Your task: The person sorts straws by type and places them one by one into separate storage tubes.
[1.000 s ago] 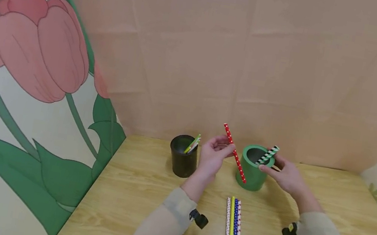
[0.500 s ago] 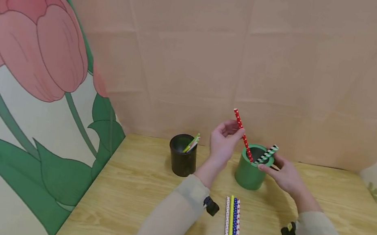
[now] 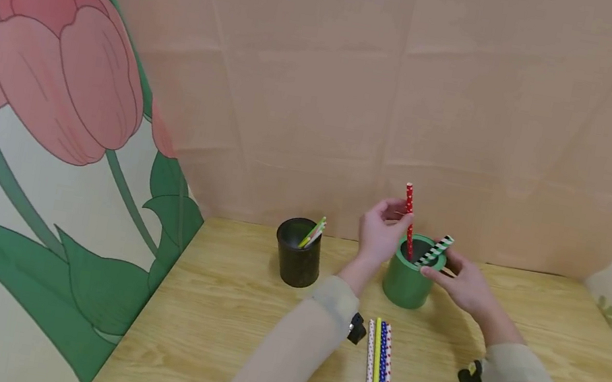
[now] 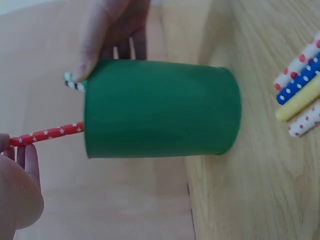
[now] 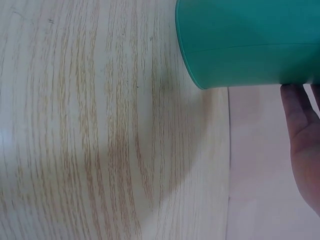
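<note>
My left hand (image 3: 382,235) pinches a red paper straw with white stars (image 3: 410,197) between thumb and fingers. The straw stands nearly upright, its lower end inside the mouth of the green cup (image 3: 406,288). Around the cup's right side, my right hand (image 3: 466,287) grips it, thumb at the rim and the other fingers behind. Striped straws, green-white and black-white (image 3: 440,247), lean to the right in the same cup. In the left wrist view the red straw (image 4: 50,133) passes behind the cup's rim. The right wrist view has fingertips (image 5: 292,95) against the cup wall.
A black cup (image 3: 296,268) with green and white straws (image 3: 313,233) stands to the left. Several dotted straws, white, yellow and blue (image 3: 380,376), lie side by side on the wooden table (image 3: 199,334) nearer the front. A peach-coloured cloth backdrop (image 3: 311,85) rises behind.
My left hand has moved right and slightly up with the red straw, turning it more upright and bringing its lower end into the green cup. My right hand has stayed on the cup.
</note>
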The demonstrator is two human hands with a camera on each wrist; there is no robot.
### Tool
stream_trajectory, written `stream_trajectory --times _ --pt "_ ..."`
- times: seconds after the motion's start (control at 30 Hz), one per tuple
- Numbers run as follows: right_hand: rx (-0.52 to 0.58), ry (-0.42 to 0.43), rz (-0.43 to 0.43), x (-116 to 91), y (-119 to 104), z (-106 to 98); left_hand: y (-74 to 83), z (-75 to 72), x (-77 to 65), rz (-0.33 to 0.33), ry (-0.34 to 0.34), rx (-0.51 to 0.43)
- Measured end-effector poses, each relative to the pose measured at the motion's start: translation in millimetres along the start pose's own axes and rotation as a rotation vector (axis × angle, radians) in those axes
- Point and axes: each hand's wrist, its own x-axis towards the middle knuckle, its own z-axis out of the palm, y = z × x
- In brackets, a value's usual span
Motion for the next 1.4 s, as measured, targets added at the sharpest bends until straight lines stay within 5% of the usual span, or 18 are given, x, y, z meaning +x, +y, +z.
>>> stream_trajectory --times 0.83,1.4 --pt "-0.018 0.015 0.006 -2 -1 -2 -29.9 14.1 -4.9 -0.072 -0.172 0.409" --pt "-0.031 0.007 0.041 -6 -4 -4 -28.8 10.2 -8.3 -0.05 -0.169 0.376"
